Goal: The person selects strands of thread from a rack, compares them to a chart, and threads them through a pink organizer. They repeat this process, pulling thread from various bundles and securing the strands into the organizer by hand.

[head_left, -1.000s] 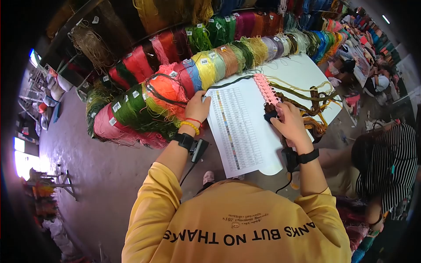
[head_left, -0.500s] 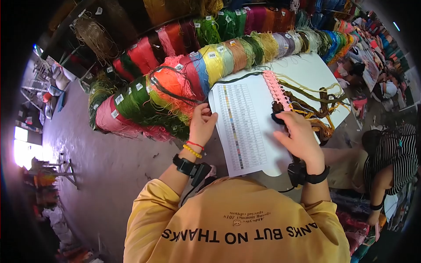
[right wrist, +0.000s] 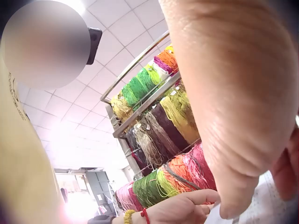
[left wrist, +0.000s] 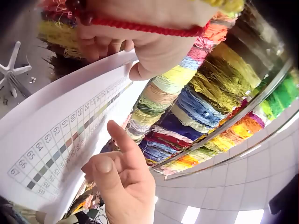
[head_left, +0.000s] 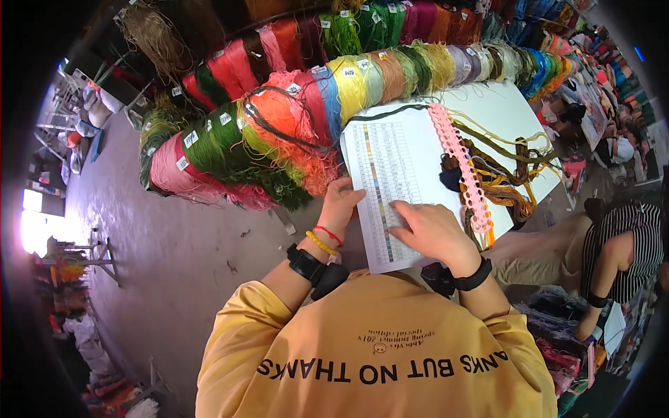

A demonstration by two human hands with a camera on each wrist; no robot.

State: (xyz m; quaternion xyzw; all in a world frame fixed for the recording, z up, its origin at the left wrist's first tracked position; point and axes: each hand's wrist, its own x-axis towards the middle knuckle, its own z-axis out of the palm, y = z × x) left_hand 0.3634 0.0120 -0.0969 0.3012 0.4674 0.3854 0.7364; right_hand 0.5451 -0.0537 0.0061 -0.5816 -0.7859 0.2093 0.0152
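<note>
A printed chart sheet (head_left: 390,174) with a column of colour swatches lies over a white board (head_left: 488,104). My left hand (head_left: 341,209) pinches the sheet's left edge, thumb on the printed face and fingers behind it, as the left wrist view shows. Over the lower part of the chart is my right hand (head_left: 435,233), its index finger extended across the rows; in the left wrist view the same right hand (left wrist: 124,182) stands close to the paper. Beside the chart, a pink strip with holes (head_left: 460,167) carries looped brown, olive and golden threads (head_left: 512,198) and a dark blue bundle (head_left: 450,173).
A long roll of labelled thread skeins (head_left: 352,80) runs along the board's far side, with more skeins (head_left: 230,66) hanging on a rack behind. A dark thread (head_left: 387,111) crosses the sheet's top. At right sits a person in a striped top (head_left: 631,244).
My right hand has left the pink strip and dark blue bundle and moved left and down onto the chart. My left hand has slid down the sheet's left edge.
</note>
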